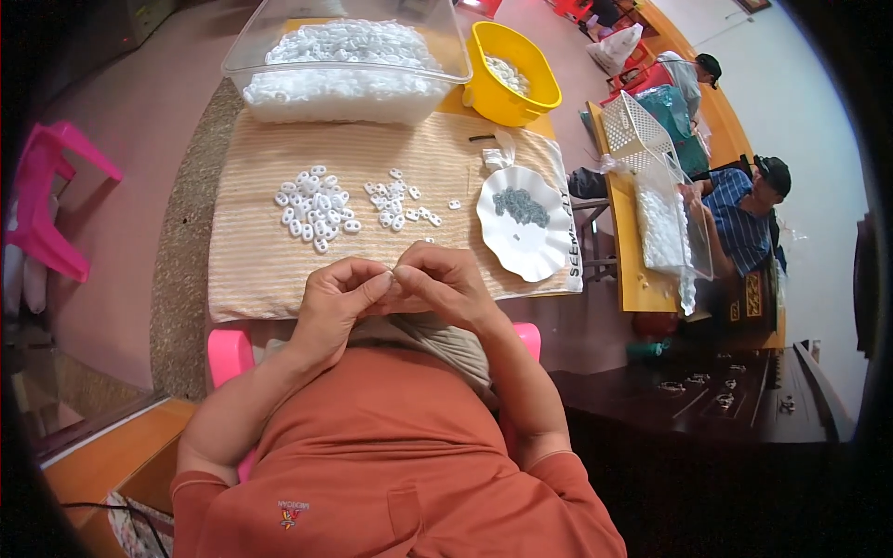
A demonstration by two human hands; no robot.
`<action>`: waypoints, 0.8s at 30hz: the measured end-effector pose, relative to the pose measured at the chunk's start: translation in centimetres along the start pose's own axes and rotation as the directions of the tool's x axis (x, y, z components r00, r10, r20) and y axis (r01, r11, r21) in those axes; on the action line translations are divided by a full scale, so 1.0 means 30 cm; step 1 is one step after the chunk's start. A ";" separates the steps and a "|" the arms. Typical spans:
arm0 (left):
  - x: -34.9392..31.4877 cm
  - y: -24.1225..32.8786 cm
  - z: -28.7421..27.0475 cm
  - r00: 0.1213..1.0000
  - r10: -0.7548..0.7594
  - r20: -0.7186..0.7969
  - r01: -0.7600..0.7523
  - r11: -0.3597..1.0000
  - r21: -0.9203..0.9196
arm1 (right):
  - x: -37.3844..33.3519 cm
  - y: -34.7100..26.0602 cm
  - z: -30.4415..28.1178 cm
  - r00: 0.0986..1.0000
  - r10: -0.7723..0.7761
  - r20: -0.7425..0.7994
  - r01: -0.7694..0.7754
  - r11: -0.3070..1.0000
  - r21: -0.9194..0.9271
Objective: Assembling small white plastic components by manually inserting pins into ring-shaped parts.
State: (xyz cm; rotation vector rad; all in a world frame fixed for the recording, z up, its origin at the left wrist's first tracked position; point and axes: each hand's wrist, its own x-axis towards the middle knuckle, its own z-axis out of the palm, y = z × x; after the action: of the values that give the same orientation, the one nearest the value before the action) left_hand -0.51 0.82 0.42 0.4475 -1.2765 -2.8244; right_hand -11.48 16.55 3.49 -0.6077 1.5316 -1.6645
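Observation:
My left hand and my right hand meet at the near edge of a striped cloth. Thumbs and fingers are pinched together, and what they hold is too small and hidden to make out. Just beyond them lies a pile of small white plastic pieces with two holes. A looser group of similar white pieces sits to its right, with a few strays beside it. On the right, a white wavy-rimmed plate carries a heap of small grey parts.
A clear plastic bin full of white pieces stands at the far edge, beside a yellow basket with more inside. Pink stools are at left. On the right, a person in a striped shirt sits at another table.

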 end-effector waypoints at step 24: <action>-0.002 -0.006 0.007 0.997 -0.067 0.026 0.067 0.998 -0.007 | -0.063 -0.118 -0.464 0.966 -0.160 -0.203 -0.193 0.072 -0.978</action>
State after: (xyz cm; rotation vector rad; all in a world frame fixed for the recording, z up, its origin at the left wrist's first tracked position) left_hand -0.49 1.10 0.43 0.4640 -1.2778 -2.8985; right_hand -22.06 26.35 5.01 -1.0535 2.8465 -0.2681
